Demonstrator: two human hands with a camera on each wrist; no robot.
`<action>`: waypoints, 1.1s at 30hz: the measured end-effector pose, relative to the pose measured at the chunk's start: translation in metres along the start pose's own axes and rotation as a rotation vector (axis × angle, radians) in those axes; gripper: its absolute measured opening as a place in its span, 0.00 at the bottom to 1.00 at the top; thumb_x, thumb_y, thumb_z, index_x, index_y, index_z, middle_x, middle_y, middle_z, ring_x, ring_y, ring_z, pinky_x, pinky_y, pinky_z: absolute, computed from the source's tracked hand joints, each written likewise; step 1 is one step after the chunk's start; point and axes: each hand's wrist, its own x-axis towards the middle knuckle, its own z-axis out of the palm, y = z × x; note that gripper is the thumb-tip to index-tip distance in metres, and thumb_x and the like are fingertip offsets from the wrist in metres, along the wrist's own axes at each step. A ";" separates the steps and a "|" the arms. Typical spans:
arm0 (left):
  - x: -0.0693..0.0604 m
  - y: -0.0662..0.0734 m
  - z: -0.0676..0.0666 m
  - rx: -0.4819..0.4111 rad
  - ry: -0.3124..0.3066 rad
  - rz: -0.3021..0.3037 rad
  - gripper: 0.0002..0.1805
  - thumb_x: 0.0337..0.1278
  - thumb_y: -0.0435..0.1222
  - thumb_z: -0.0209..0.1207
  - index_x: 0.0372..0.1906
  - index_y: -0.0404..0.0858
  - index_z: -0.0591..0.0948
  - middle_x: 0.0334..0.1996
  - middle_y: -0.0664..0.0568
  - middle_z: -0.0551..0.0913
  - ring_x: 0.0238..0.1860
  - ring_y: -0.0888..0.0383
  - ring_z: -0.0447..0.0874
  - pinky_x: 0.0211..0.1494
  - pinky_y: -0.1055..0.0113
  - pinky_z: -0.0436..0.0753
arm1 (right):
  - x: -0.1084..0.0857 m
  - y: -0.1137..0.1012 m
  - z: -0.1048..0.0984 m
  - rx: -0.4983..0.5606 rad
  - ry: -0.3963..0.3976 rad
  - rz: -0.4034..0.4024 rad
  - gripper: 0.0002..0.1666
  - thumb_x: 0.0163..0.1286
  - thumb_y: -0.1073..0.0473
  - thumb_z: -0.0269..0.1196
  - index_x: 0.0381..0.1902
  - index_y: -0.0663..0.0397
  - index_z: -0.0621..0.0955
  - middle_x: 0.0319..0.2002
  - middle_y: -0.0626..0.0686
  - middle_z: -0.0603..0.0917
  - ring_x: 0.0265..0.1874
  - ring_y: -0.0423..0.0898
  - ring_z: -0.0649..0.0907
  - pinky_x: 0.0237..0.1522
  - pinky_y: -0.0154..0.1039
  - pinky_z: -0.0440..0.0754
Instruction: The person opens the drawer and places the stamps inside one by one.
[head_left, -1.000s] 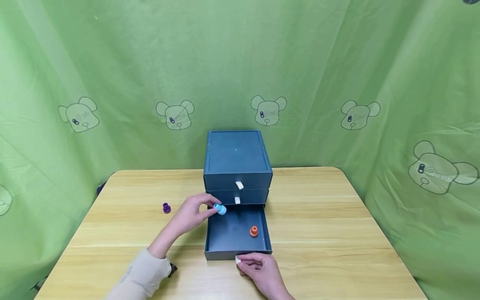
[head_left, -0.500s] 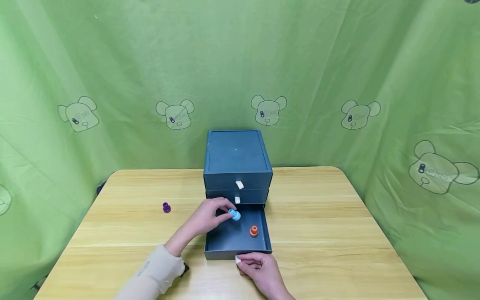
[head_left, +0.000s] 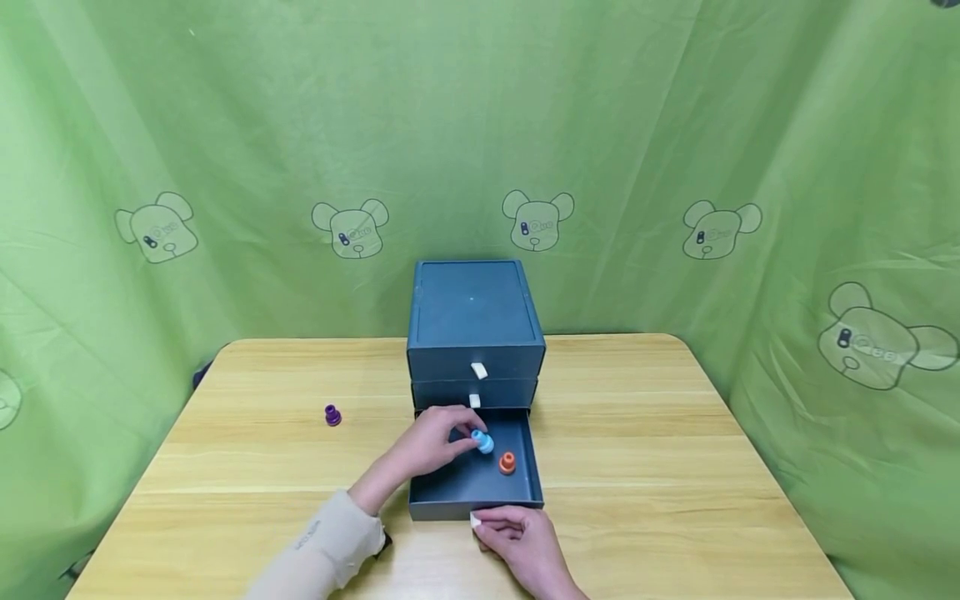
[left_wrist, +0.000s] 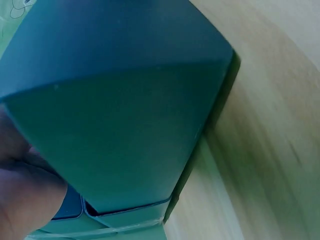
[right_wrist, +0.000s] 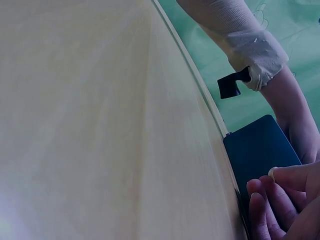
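A small light blue stepped piece with a hollow top is pinched between the thumb and fingers of my left hand, low over the bottom drawer. Whether the piece touches the drawer floor I cannot tell. An orange piece of like shape stands inside, just to its right. My right hand pinches the white pull tab on the pulled-out drawer's front; the right wrist view also shows the tab between thumb and finger. In the left wrist view only part of the left hand appears.
The dark blue cabinet stands at the table's back middle, its two upper drawers closed, each with a white tab. A purple stepped piece stands on the wooden table to the left. Green cloth hangs behind.
My left hand has moved right and toward me, carrying the light blue piece from the drawer's back left corner to near the orange piece. The right hand and drawer have stayed put.
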 end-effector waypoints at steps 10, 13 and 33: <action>0.002 -0.001 0.009 0.020 -0.019 -0.019 0.08 0.68 0.38 0.66 0.49 0.46 0.87 0.45 0.57 0.89 0.41 0.69 0.85 0.53 0.65 0.86 | 0.000 0.002 0.001 0.012 0.000 -0.003 0.15 0.66 0.56 0.73 0.48 0.57 0.90 0.36 0.51 0.92 0.32 0.43 0.91 0.36 0.34 0.88; 0.002 -0.002 0.012 0.020 -0.026 -0.024 0.08 0.69 0.38 0.66 0.49 0.46 0.87 0.45 0.57 0.89 0.41 0.69 0.85 0.53 0.64 0.86 | 0.000 0.002 0.002 0.018 -0.001 -0.007 0.15 0.67 0.57 0.73 0.48 0.58 0.90 0.36 0.52 0.92 0.32 0.43 0.91 0.36 0.34 0.88; 0.006 -0.006 0.017 0.073 -0.048 -0.032 0.09 0.68 0.38 0.66 0.50 0.48 0.87 0.46 0.58 0.89 0.42 0.69 0.85 0.52 0.68 0.85 | 0.001 0.002 0.002 0.031 0.009 -0.028 0.14 0.66 0.59 0.73 0.48 0.59 0.90 0.36 0.53 0.92 0.32 0.44 0.91 0.35 0.33 0.87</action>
